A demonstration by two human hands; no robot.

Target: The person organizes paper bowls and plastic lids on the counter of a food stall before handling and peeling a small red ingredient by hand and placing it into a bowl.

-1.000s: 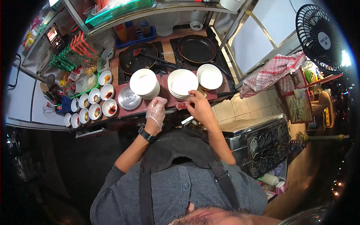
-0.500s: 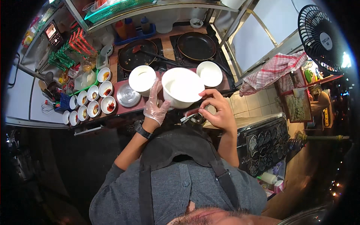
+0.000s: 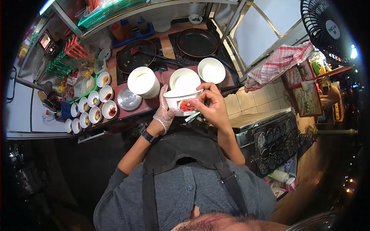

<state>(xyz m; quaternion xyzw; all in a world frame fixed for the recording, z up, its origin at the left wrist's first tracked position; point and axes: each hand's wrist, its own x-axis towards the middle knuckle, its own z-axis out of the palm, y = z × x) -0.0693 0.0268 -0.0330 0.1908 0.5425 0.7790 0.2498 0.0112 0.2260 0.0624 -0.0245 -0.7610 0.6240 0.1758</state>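
Observation:
A white paper bowl (image 3: pixel 172 101) is tipped in front of me, its outer wall turned up toward me. My left hand (image 3: pixel 165 114), in a clear plastic glove, closes around its left side. A red picture sticker (image 3: pixel 185 106) lies against that wall. My bare right hand (image 3: pixel 212 104) grips the bowl's right side, thumb on the sticker and fingers bent over the rim. Just beyond stand a second white bowl (image 3: pixel 185 79) and a third one (image 3: pixel 212 70). Left of them is a tall stack of white bowls (image 3: pixel 143 82).
Clear round lids (image 3: pixel 129 98) lie left of the stack. Several small sauce bowls (image 3: pixel 110 109) fill the counter's left. Two black pans (image 3: pixel 197 42) sit on burners behind. A fan (image 3: pixel 327 30) hangs upper right; a dark moulded griddle (image 3: pixel 273 142) stands at right.
The held bowl has come closer and tipped, so its wall shows. My right hand has brought the sticker from beside the bowl onto that wall. A bowl behind is now visible.

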